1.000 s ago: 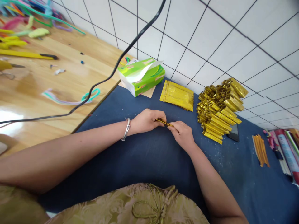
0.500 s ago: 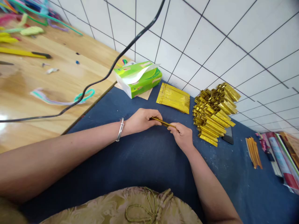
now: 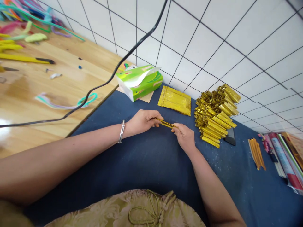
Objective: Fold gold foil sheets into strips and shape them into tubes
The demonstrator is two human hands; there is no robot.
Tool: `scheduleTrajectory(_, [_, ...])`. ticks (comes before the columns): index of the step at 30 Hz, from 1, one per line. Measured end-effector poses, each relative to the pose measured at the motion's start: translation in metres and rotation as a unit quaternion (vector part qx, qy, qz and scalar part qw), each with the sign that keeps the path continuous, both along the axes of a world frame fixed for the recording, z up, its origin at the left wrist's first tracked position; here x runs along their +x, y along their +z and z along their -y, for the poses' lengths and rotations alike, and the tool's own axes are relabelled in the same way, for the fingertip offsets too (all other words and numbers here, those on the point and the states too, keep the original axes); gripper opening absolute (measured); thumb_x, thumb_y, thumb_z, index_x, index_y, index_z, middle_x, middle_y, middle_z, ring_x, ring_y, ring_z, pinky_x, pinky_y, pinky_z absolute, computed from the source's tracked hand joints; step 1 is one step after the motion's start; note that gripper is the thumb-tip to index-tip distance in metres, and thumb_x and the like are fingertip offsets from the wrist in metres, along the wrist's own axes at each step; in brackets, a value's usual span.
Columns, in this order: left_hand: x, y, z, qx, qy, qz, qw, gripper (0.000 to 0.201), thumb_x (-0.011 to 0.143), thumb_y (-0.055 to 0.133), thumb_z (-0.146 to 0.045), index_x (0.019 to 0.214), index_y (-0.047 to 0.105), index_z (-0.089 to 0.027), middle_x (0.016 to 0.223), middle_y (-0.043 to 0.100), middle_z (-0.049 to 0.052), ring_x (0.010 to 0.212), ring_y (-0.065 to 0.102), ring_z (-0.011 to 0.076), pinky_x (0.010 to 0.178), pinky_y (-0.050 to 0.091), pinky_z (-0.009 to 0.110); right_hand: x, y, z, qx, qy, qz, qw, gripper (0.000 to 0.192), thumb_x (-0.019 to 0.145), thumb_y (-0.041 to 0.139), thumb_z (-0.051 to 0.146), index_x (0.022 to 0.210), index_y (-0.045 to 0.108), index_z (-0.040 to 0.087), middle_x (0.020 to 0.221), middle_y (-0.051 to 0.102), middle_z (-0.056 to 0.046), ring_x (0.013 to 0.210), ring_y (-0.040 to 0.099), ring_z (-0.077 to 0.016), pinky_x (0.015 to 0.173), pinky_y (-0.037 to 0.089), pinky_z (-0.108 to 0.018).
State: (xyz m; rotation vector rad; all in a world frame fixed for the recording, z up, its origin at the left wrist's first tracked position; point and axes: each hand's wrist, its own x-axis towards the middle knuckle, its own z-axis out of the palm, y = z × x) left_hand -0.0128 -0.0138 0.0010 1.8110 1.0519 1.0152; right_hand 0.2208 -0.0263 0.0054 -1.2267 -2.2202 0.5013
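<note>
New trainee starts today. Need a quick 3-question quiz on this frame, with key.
1. True or false: both hands hold the gold strip.
2. What lies just behind the hands? A) flat gold sheets B) scissors C) a cup
3. Which wrist wears the bracelet?

Key:
1. True: left hand and right hand pinch its two ends.
2. A, the flat gold sheets, beside the folded gold pile.
3. Left.
</note>
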Motion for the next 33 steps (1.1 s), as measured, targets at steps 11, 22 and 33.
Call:
scheduleTrajectory(11, [-0.002,0.006,0.0,-0.001,-0.013,-0.036,0.999,0.02,0.088,0.046,-0.021,0.099,0.062,-0.016,0.064,0.062,-0.003,0.058,0.06,0.006,0.06,0.048,0.015,0.002,-0.003,-0.002,0.012,0.0,0.027,1.0,0.022,0.092,0.042,0.028,0.101,0.06,0.021,0.077,0.065,-0.001,0.069,0.061,-0.0121,0.068,0.047,-0.023])
scheduleTrajectory(22, [0.0,0.001,-0.002,-0.021,-0.02,-0.031,0.999,0.017,0.086,0.047,-0.02,0.095,0.061,-0.017,0.065,0.064,-0.003,0.059,0.062,0.0068,0.059,0.048,0.016,0.001,0.001,-0.003,0.012,0.013,0.047,0.999,0.022,0.094,0.038,0.029,0.097,0.058,0.02,0.073,0.06,-0.001,0.069,0.057,-0.013,0.069,0.043,-0.024])
scheduleTrajectory(33, [-0.002,-0.005,-0.006,-0.007,-0.012,-0.011,1.0,0.013,0.084,0.049,-0.019,0.089,0.061,-0.018,0.077,0.065,-0.003,0.066,0.062,0.0068,0.065,0.047,0.017,0.004,0.001,-0.005,-0.001,0.012,0.038,0.999,0.021,0.093,0.04,0.029,0.097,0.059,0.021,0.072,0.061,0.001,0.067,0.059,-0.0116,0.065,0.044,-0.022])
